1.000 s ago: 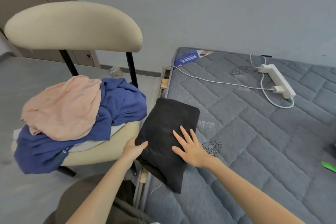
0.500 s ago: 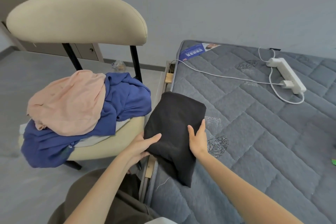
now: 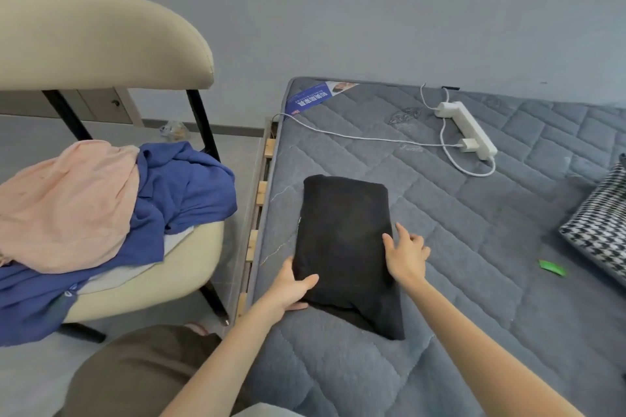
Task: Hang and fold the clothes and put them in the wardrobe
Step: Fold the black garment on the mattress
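Note:
A folded black garment (image 3: 345, 240) lies on the grey mattress (image 3: 474, 281) near its left edge. My left hand (image 3: 291, 284) grips its near left side, thumb on top and fingers underneath. My right hand (image 3: 404, 256) holds its right edge, fingers spread along the fabric. On the cream chair (image 3: 101, 44) to the left lie a pink garment (image 3: 67, 203) and a blue garment (image 3: 183, 189) in a loose heap.
A white power strip (image 3: 469, 129) with a plugged charger and cable lies at the back of the mattress. A houndstooth cushion (image 3: 603, 227) sits at the right edge, and a small green scrap (image 3: 552, 268) lies near it. Wardrobe doors (image 3: 101, 105) stand behind the chair.
The folded black garment has been shifted from hanging over the mattress edge to lying further onto it. My right hand went from flat on top to its right edge.

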`<state>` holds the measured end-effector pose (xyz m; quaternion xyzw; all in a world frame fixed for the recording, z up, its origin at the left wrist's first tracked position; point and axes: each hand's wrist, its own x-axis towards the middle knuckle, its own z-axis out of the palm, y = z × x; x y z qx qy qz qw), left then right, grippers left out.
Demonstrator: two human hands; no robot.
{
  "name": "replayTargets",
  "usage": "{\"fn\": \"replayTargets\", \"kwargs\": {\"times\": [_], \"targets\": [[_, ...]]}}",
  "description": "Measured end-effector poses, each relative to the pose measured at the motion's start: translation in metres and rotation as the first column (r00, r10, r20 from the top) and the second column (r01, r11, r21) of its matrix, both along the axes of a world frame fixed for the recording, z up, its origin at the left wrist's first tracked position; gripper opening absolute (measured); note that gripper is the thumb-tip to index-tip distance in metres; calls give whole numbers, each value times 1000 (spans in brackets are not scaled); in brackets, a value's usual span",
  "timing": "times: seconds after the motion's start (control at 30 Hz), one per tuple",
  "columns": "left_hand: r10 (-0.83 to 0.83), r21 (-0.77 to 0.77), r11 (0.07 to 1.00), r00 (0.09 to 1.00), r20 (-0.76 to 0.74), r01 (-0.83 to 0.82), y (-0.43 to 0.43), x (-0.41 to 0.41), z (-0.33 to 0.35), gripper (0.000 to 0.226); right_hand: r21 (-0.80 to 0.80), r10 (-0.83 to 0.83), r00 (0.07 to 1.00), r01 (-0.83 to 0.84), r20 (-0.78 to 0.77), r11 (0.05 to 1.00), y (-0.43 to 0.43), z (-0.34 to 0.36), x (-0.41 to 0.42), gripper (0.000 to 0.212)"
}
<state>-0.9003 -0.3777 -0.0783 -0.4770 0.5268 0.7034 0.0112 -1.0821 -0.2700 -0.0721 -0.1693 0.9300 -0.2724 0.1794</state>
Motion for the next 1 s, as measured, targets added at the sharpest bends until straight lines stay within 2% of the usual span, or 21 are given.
{"fn": "replayTargets", "kwargs": {"times": [0.07,0.1,0.17,0.2,0.27,0.4,0.53,0.67,0.83,0.9,0.97,1.0], "targets": [[-85,-254,960,986,142,119,-1,0,-4,70,-22,44,993,-47,-107,999,6,-6,4,46],[-105,-395,901,973,207,181,-2,-1,-3,73,-56,86,983,-96,-162,994,5,-8,6,44],[-109,-654,704,953,284,275,0,-4,5,72,-104,182,949,-214,-258,971,-3,-7,11,44],[-111,-744,606,957,270,280,1,-7,8,69,-109,232,925,-276,-302,955,-10,-5,13,44],[-145,-831,475,957,251,290,3,-17,10,63,-73,340,868,-390,-362,918,-24,-3,18,45],[-222,-845,327,904,366,422,7,-44,-5,57,69,486,803,-494,-344,867,-38,-20,24,48],[-256,-813,259,849,463,522,5,-46,-37,54,174,504,762,-476,-406,862,-24,-45,23,59],[-277,-814,273,852,443,512,0,-32,-56,80,163,493,772,-470,-402,868,-17,-51,22,59],[-265,-806,240,835,482,542,-4,-34,-50,85,148,460,797,-439,-391,886,-20,-46,22,63],[-254,-809,210,830,497,549,-8,-40,-39,76,161,468,797,-441,-383,883,-26,-42,16,67],[-248,-811,210,832,496,546,-15,-52,-29,57,173,498,785,-468,-369,867,-34,-38,5,72],[-251,-807,213,829,500,551,-18,-59,-25,54,176,517,777,-487,-361,855,-37,-37,0,73]]}}
